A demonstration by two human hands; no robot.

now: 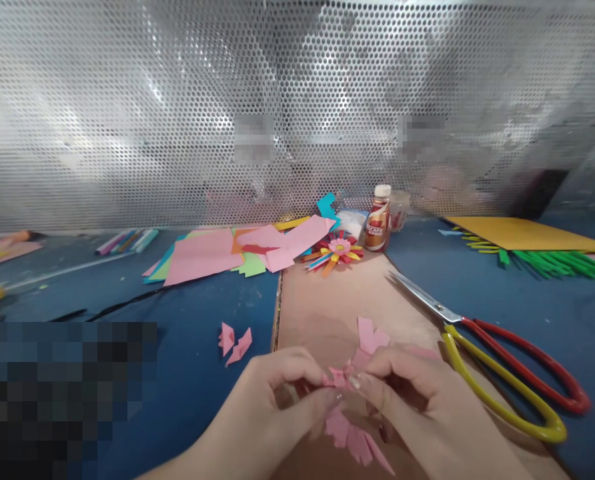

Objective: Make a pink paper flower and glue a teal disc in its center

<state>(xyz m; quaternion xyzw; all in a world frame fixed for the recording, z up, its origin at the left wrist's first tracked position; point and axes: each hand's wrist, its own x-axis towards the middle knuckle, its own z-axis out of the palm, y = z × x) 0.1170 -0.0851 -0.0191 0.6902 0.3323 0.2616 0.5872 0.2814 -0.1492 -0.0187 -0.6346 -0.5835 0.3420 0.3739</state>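
Observation:
Both my hands meet low in the middle over a brown board (pixel 327 300). My left hand (pixel 277 393) and my right hand (pixel 412 393) pinch a small folded pink paper piece (pixel 338 377) between their fingertips. More pink paper petals (pixel 357 440) hang below the fingers, and a pink scrap (pixel 370 335) lies just beyond them. Two small folded pink pieces (pixel 235 343) lie on the blue table to the left of my left hand.
Large scissors (pixel 502 360) with red and yellow handles lie at the right. Behind are a finished multicolour paper flower (pixel 336 251), a glue bottle (pixel 378 218), a pile of coloured sheets (pixel 227 253), green strips (pixel 552 261), a yellow sheet (pixel 517 233) and a perforated metal wall (pixel 297 100).

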